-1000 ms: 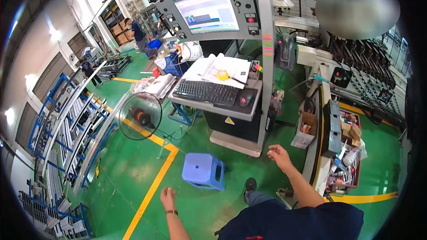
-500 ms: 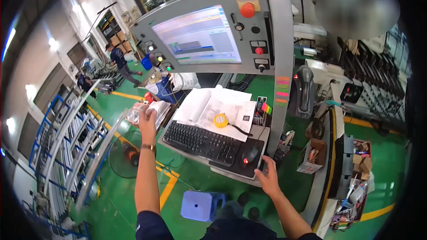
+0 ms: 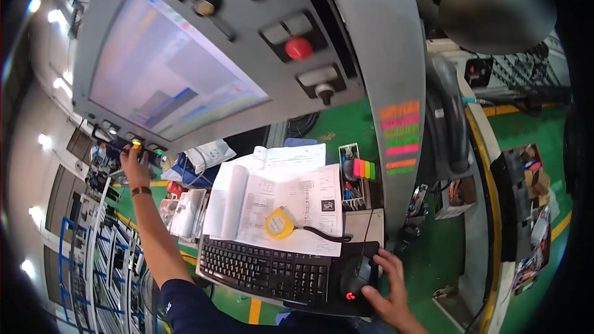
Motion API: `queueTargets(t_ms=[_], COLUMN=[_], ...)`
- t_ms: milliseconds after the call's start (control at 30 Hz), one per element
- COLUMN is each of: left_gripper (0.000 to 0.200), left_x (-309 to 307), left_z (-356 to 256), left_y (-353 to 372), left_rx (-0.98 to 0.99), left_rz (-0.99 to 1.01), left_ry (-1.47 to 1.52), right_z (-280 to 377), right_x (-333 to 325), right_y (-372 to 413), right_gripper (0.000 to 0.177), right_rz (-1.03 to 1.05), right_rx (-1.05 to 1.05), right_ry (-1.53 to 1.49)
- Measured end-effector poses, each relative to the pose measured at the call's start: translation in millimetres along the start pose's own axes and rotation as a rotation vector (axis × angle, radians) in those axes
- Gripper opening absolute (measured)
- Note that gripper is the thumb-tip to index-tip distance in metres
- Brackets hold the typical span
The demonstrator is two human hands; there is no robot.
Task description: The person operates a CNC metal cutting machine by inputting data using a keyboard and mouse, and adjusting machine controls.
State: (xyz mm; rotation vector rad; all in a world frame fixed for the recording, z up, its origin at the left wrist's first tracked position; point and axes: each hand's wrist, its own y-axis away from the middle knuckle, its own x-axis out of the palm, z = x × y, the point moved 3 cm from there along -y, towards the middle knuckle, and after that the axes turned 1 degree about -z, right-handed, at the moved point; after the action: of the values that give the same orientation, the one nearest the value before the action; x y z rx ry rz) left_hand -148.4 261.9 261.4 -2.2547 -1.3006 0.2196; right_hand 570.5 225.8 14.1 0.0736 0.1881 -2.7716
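We see a dark mouse (image 3: pixel 355 277) with a glowing red mark, lying flat on a black mat (image 3: pixel 370 248) beside the keyboard (image 3: pixel 263 271); we also see a small button (image 3: pixel 136 144), lit yellow, on the grey panel's (image 3: pixel 247 68) lower edge.

Our left hand (image 3: pixel 135 164) touches the glowing yellow button (image 3: pixel 136 144) beneath the grey-framed screen (image 3: pixel 179 65); our right hand (image 3: pixel 390 287) grips the black mouse (image 3: pixel 357 276).

Mouse (image 3: pixel 356 277), at right hand (image 3: pixel 393 294) thumb: red lit mark, resembles "G". Printed sheet (image 3: pixel 291 201), beyond mouse from that hand: black-box logo, letters unclear; remaining print illegible.
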Motion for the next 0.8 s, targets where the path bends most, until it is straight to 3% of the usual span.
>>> queueTargets(t_ms=[100,267,333,533,600,700,800], left_gripper=[0.021,0.029,0.032,0.037,0.033,0.032,0.033], left_x=[10.4,10.0,17.3,22.8,21.7,23.6,21.6], left_z=[0.0,3.1,2.2,5.5,5.9,15.2,8.7], left_y=[6.7,-5.5,-2.7,-4.3,-2.3,-13.4,-2.8], left_rx=[0.102,0.197,0.232,0.427,0.412,0.510,0.476], left_rz=[0.034,0.055,0.048,0.123,0.154,0.147,0.088], left_ry=[0.118,0.050,0.074,0.203,0.211,0.257,0.148], right_z=[-8.4,-6.7,1.0,48.6,50.6,33.3,12.1], right_x=[-15.6,-13.0,3.9,88.3,109.7,116.0,108.9], right_y=[-6.4,4.3,13.7,45.3,44.7,29.8,16.8], right_gripper=[0.066,0.058,0.059,0.058,0.056,0.052,0.050], right_rz=[0.043,0.050,-0.017,-0.339,-0.402,-0.541,-0.613], right_rx=[-0.072,-0.149,-0.298,-0.309,-0.319,-0.411,-0.395], right_ry=[0.041,0.200,0.437,0.662,0.710,0.766,0.810])
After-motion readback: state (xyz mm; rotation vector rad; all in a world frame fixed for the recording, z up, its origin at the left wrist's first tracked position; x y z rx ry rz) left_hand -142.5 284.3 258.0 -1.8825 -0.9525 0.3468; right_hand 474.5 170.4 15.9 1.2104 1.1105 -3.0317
